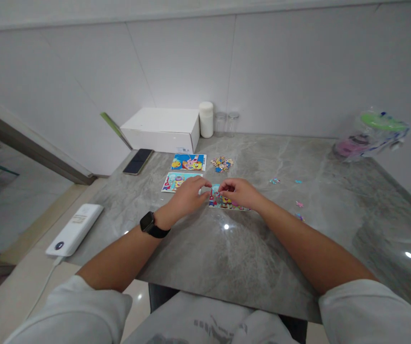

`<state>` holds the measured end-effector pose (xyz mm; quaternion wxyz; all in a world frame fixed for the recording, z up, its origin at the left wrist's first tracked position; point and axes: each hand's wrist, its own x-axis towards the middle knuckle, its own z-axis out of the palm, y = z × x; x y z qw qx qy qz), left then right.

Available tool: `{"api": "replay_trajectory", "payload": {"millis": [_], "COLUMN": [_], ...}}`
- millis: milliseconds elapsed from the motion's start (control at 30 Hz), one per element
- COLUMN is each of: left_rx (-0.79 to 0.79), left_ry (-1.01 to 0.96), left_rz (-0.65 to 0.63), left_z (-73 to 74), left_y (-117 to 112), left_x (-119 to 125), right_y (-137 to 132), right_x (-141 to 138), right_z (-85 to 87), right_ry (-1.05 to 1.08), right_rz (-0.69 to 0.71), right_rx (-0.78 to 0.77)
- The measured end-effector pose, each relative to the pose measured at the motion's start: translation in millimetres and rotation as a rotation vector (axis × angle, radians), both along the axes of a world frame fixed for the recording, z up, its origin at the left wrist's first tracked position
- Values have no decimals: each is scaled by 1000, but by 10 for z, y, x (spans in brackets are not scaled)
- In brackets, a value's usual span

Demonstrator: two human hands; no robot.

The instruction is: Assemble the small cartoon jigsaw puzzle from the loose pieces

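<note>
A partly covered jigsaw puzzle with a colourful cartoon picture lies on the grey marbled table. My right hand is over it, thumb and forefinger pinched on a small puzzle piece. At the puzzle's left edge is my left hand, its thumb and forefinger apart with nothing seen between them. Partly behind that hand lies a light-blue cartoon picture card. Beyond it is a blue picture card, with a pile of loose puzzle pieces to its right.
Several stray pieces lie on the table to the right. A phone, a white box, a white bottle and two glasses stand further back. A power bank is at left, a bagged cup far right.
</note>
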<state>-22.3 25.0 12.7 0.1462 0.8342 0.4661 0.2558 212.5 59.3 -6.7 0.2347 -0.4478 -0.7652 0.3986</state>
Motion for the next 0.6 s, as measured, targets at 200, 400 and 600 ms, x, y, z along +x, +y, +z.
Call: {"api": "replay_trajectory", "payload": {"millis": [200, 400, 600], "left_rx": [50, 50, 33], "left_ry": [6, 29, 45], "left_rz": [-5, -77, -68], "left_z": [-260, -380, -399], "left_y": [-165, -173, -182], "left_x": [49, 84, 61], "right_y": [-15, -84, -93], "right_x": [-58, -130, -144], "right_z": [-85, -71, -77], "right_ry": [-61, -137, -198], "right_rz": [-33, -53, -43], "right_rx": [66, 128, 146]}}
